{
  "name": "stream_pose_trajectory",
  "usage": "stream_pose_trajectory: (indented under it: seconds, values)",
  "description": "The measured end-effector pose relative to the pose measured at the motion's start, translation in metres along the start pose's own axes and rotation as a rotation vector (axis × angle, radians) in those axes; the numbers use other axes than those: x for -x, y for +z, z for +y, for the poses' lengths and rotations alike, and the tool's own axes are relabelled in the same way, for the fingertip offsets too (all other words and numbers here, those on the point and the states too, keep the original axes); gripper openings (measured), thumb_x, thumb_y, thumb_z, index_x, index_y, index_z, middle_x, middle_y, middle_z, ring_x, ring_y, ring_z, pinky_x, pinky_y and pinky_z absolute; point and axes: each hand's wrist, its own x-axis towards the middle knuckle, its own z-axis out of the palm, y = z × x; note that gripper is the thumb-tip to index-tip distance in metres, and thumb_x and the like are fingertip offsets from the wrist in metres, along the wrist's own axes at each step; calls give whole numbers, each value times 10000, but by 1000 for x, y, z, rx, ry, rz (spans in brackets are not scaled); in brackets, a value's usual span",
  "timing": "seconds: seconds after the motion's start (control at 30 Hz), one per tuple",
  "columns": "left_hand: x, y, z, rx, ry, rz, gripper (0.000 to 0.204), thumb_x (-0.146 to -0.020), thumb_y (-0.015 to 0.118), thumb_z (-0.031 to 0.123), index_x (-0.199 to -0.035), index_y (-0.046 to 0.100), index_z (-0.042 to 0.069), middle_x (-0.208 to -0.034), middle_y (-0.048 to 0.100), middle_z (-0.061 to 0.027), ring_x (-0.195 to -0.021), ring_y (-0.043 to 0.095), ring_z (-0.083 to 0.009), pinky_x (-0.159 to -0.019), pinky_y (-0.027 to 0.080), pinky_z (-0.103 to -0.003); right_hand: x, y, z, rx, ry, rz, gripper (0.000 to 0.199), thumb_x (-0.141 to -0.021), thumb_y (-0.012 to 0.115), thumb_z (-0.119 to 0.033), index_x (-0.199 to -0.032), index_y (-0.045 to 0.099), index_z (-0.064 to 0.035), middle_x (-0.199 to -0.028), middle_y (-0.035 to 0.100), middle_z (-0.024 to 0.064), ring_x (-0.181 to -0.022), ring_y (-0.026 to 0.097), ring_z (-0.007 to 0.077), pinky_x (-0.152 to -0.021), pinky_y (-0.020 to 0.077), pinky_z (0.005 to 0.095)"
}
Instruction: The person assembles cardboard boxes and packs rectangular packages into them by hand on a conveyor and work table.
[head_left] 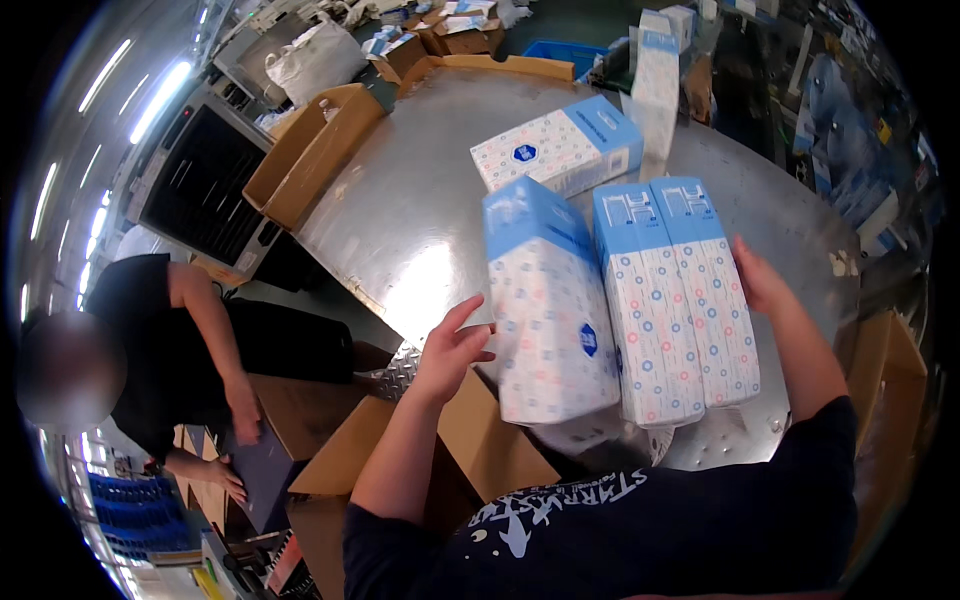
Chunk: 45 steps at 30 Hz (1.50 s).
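Two long cartons [682, 310], white with pink and blue dots and blue ends, stand side by side before me on the metal table. My right hand [762, 280] lies along the right side of this pair, fingers stretched out and partly hidden. Just left of the pair is a similar carton [550, 310], tilted and slightly blurred, with a gap between them at the near end. My left hand [455, 350] is beside that carton's left face, fingers spread; whether the fingertips touch it I cannot tell. Behind them another such carton [555, 145] lies on its side.
A narrow carton [655, 90] stands upright at the back. An open cardboard box [465, 440] is below the metal table's [400, 200] near edge; another box [890, 380] is at right. A cardboard tray [315, 150] lines the left edge. A co-worker [200, 340] bends over boxes at left.
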Motion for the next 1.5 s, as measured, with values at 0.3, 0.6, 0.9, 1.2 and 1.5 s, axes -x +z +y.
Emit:
stream_pose_trajectory:
  seconds: [0.3,0.6,0.9,1.2,1.5]
  values:
    - [35,66,-5,371,-410,-131,727,-853,525,229,-1435,109,98,-1356,387,-150,-1226,446,-259,-921,462,-425,-3,75,74,190,14,-50,543,-867,600,-373,-1273,501,-27,-1148,606,167,-1018,601,292,-842,491,376]
    - [154,23,56,109,323,80,980,-689,754,145,-1434,126,45,-1367,393,-126,-1253,403,-243,-1002,380,-412,62,191,77,313,-330,-120,523,-862,609,-358,-1261,514,-35,-1139,605,182,-1009,597,317,-831,490,379]
    - [480,-142,203,-189,274,327,692,-676,744,246,-1227,460,-61,-1094,601,-140,-971,611,-237,-825,510,-354,161,410,217,1230,-810,-1192,503,-857,619,-344,-1249,526,-43,-1130,603,198,-1001,592,342,-820,489,381]
    - [528,-98,-124,274,-523,-12,762,-700,770,126,-1360,404,23,-1314,485,-97,-1188,454,-173,-1003,371,-329,206,429,273,1518,-601,-1267,616,-794,671,-362,-1301,478,-73,-1233,549,164,-1110,531,335,-938,433,386]
    - [497,-51,-155,-682,-169,529,1128,-626,838,255,-1449,97,41,-1416,267,-257,-1269,359,-393,-1034,351,-388,197,460,327,1943,-322,-1373,252,-762,574,-196,-979,680,-126,-914,667,121,-868,628,307,-732,496,408]
